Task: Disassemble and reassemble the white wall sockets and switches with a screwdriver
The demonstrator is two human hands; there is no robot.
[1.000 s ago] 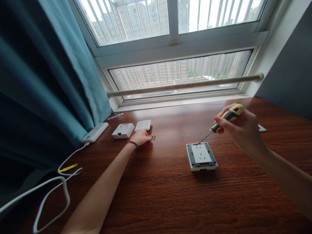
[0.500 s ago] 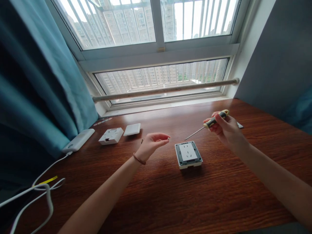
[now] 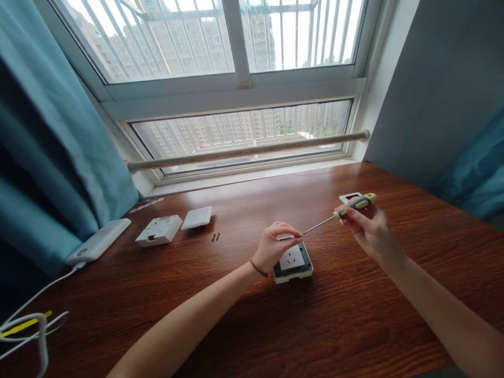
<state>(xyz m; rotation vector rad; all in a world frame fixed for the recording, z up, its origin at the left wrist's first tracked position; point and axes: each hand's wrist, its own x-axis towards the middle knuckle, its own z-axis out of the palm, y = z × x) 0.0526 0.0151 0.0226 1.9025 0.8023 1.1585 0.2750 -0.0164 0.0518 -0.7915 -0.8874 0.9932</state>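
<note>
My left hand is closed in a pinch on a small screw, mostly hidden by the fingertips, above the far side of a wall socket. That socket has a white face with slots, a dark grey frame and a white box under it, and it lies flat on the table. In my right hand is a screwdriver with a grey and yellow handle, its shaft slanting down to the left. The driver's tip meets the left fingertips at the screw; whether it sits in the screw head I cannot tell.
Two screws lie left of my left hand. Farther left are a white square plate, a white mounting box and a white power bank with a cable. A white frame lies behind the screwdriver. The window stands beyond the wooden table.
My left hand has moved right, from beside the socket to over it, with the screw. The screwdriver's tip has come to the left fingertips. The view has shifted a little to the right.
</note>
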